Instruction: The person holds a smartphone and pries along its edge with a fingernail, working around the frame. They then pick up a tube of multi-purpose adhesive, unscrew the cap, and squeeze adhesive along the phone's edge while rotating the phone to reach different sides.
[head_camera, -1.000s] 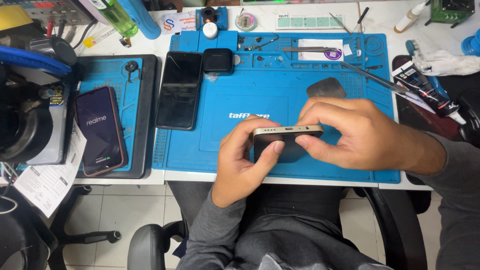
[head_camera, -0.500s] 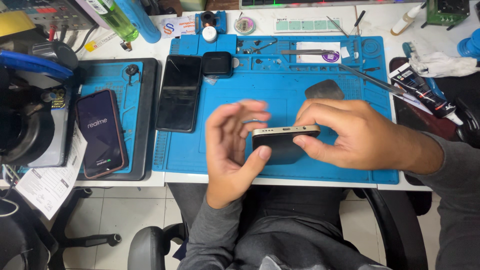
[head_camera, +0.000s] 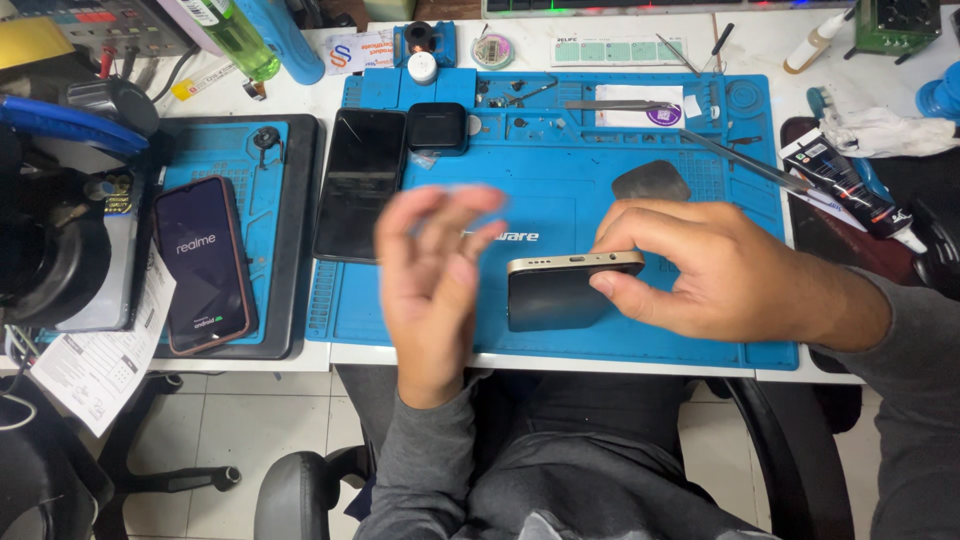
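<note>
right hand pinching gold-edged dark phone on edge over blue silicone mat, left hand blurred, fingers spread, holding nothing, just left of phone, flat glossy black phone further left, small rounded black case beside it

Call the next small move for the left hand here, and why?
Probably bring the left hand back onto the phone. It hangs open and blurred beside the phone, touching nothing, while the right hand alone pinches the gold-edged phone, tilted up on its edge over the blue mat. A second grip would likely steady it.
</note>
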